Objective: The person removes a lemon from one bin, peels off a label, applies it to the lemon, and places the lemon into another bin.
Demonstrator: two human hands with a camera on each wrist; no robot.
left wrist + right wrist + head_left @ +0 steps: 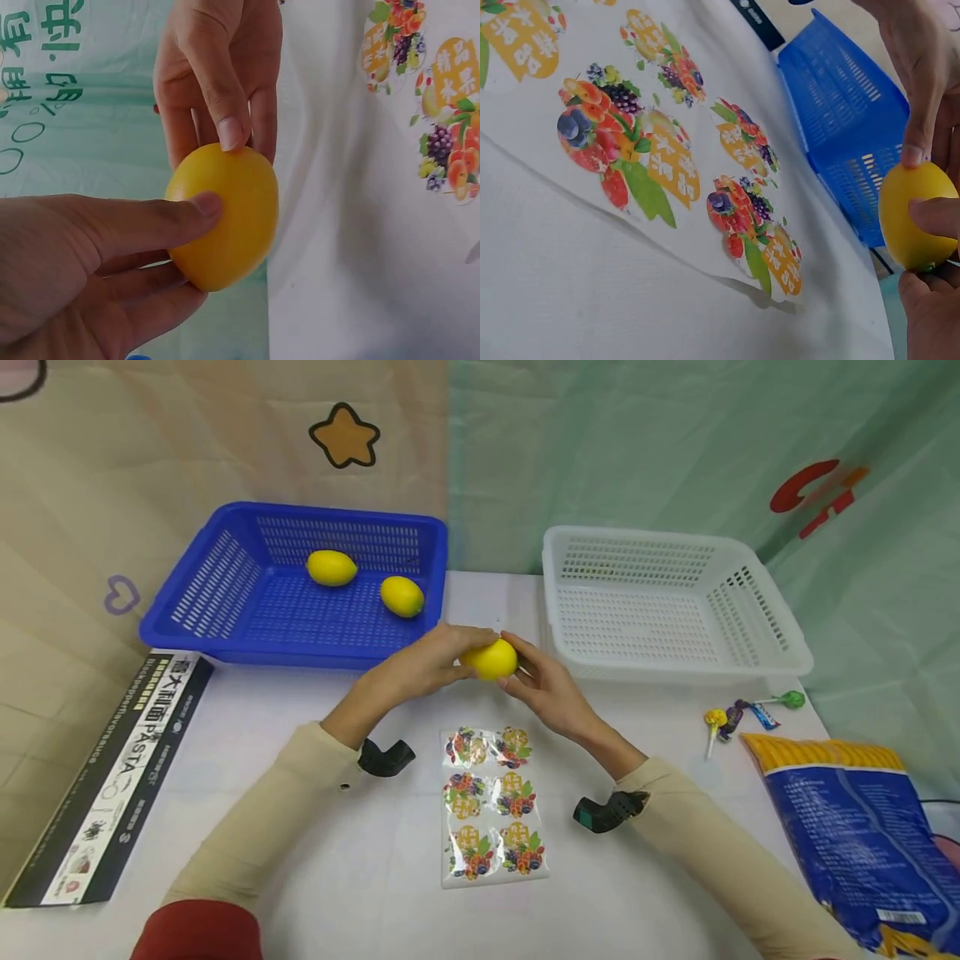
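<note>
A lemon (491, 659) is pinched between the left hand (420, 667) and right hand (543, 689), just in front of the blue basket (225, 578). Both thumbs are best kept steady on the rind.

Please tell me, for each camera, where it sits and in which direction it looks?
Head: on the person's head, looking forward and down at the table; both sleeved arms show, left hand and right hand holding a lemon.
Left wrist: beside the left hand, facing the lemon and right fingers.
Right wrist: low over the sticker sheet, toward the blue basket.
All share the lemon.
</note>
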